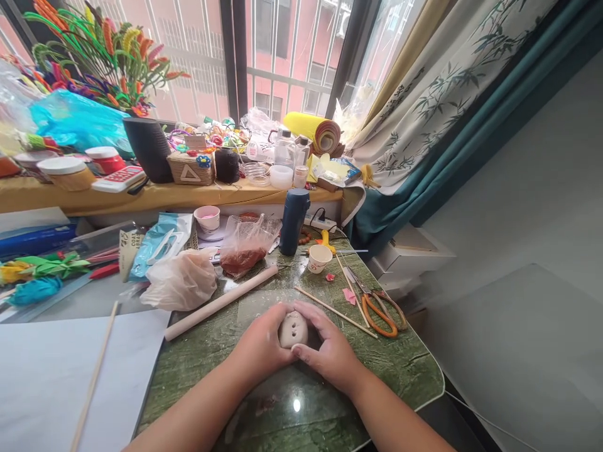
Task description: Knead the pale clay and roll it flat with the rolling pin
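Observation:
A small rounded lump of grey clay (293,329) with two little holes in its top rests on the green marble-patterned table (405,370). My left hand (260,346) cups its left side. My right hand (330,344) wraps round its right side, thumb under the front. Both hands are closed about the lump and press it between them. A clear sheet lies under the clay.
A wooden rolling pin (221,302) lies just left of my hands. Thin sticks (334,311), orange-handled scissors (377,309), a paper cup (319,258), a dark blue bottle (293,221), plastic bags (181,279) and white paper (47,370) surround them. A cluttered windowsill runs behind.

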The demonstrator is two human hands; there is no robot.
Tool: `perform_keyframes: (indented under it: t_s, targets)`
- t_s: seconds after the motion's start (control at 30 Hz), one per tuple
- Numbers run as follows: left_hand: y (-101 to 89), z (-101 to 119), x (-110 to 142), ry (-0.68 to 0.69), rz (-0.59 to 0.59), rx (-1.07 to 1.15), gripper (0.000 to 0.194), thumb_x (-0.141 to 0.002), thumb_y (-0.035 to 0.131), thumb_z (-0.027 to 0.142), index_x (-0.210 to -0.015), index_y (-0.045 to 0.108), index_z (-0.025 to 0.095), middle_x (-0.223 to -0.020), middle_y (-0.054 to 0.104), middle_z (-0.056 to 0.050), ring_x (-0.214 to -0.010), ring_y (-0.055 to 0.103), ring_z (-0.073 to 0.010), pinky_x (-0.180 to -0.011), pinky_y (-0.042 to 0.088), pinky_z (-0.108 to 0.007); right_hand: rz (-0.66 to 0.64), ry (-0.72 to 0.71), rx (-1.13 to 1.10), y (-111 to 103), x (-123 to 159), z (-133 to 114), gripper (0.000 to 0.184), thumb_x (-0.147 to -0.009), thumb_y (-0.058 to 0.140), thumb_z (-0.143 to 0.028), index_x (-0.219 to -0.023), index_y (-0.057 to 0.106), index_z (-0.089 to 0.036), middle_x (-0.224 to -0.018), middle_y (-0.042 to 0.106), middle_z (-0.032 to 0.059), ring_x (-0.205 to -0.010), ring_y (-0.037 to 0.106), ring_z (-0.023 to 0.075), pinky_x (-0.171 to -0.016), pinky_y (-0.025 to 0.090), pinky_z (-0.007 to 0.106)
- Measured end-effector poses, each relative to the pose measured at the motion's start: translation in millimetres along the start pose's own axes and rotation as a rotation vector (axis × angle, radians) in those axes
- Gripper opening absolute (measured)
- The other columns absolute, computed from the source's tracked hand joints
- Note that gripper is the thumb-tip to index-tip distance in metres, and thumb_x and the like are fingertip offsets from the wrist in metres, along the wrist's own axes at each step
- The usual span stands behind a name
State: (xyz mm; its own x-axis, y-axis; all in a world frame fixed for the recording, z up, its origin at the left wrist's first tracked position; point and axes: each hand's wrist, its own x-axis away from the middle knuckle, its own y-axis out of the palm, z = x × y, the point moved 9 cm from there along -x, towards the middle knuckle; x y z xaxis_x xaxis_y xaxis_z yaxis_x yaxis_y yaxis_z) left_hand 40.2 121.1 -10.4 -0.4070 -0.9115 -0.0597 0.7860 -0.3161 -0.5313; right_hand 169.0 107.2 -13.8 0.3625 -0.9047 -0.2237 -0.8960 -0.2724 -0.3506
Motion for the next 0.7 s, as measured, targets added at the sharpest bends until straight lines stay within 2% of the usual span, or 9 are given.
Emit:
perform_keyframes:
  t_s: [0.07, 0.13, 0.2, 0.3, 0.4, 0.7]
  targets:
    - [-1.8, 0.0, 3.3, 0.038, -0.039, 0.034, 0.072, -0.068, 0.083, 0.024, -0.134, 0.054, 0.025, -0.130, 0.068, -0.008, -0.116, 0.066, -0.0313, -0.099, 0.053, -0.043, 0.009, 0.002, 0.001, 0.1, -0.3, 1.4, 0.070, -0.085, 0.077, -0.048, -0.148, 0.051, -0.033, -0.154, 0.050, 0.0087, -0.143, 0.045, 0.0334, -0.120, 0.035, 0.053]
    - [-6.5, -1.1, 6.3, 0.077, -0.069, 0.061, 0.090, -0.070, 0.087, 0.034, -0.147, 0.043, 0.026, -0.149, 0.056, -0.013, -0.134, 0.055, -0.0347, -0.111, 0.047, -0.048, 0.008, -0.013, 0.008, 0.2, -0.6, 0.5, 0.071, -0.085, 0.077, -0.049, -0.149, 0.050, -0.034, -0.155, 0.049, 0.0086, -0.144, 0.045, 0.0330, -0.120, 0.035, 0.052]
    - [-13.8, -1.5, 7.1, 0.126, -0.067, 0.083, 0.080, -0.077, 0.083, 0.041, -0.146, 0.046, 0.026, -0.152, 0.052, -0.014, -0.139, 0.051, -0.0343, -0.116, 0.042, -0.050, 0.001, -0.034, -0.003, -0.1, -1.1, -1.7, 0.069, -0.087, 0.075, -0.049, -0.149, 0.051, -0.033, -0.153, 0.051, 0.0088, -0.142, 0.046, 0.0323, -0.119, 0.036, 0.051]
    - [-21.7, -0.6, 4.3, 0.193, -0.059, 0.113, 0.065, -0.078, 0.084, 0.045, -0.136, 0.059, 0.027, -0.141, 0.062, -0.011, -0.130, 0.058, -0.0317, -0.113, 0.045, -0.047, -0.009, -0.053, -0.045, -0.9, -1.7, -4.5, 0.066, -0.087, 0.075, -0.050, -0.147, 0.054, -0.033, -0.146, 0.058, 0.0088, -0.136, 0.053, 0.0307, -0.116, 0.041, 0.048]
    - [-24.3, -0.7, -0.4, 0.192, -0.053, 0.114, 0.062, -0.075, 0.086, 0.045, -0.131, 0.065, 0.028, -0.131, 0.068, -0.009, -0.122, 0.063, -0.0301, -0.107, 0.049, -0.045, 0.008, -0.052, -0.085, -2.7, -2.6, -4.3, 0.061, -0.086, 0.076, -0.051, -0.142, 0.059, -0.033, -0.140, 0.062, 0.0080, -0.131, 0.056, 0.0296, -0.114, 0.043, 0.046]
    - [-25.7, 5.7, -2.9, 0.193, -0.041, 0.164, 0.041, -0.082, 0.081, 0.041, -0.120, 0.071, 0.026, -0.117, 0.074, -0.006, -0.108, 0.068, -0.0252, -0.098, 0.052, -0.037, 0.072, -0.016, -0.214, -4.8, -10.2, -0.9, 0.046, -0.082, 0.082, -0.047, -0.124, 0.073, -0.030, -0.124, 0.069, 0.0084, -0.117, 0.064, 0.0279, -0.104, 0.050, 0.045]
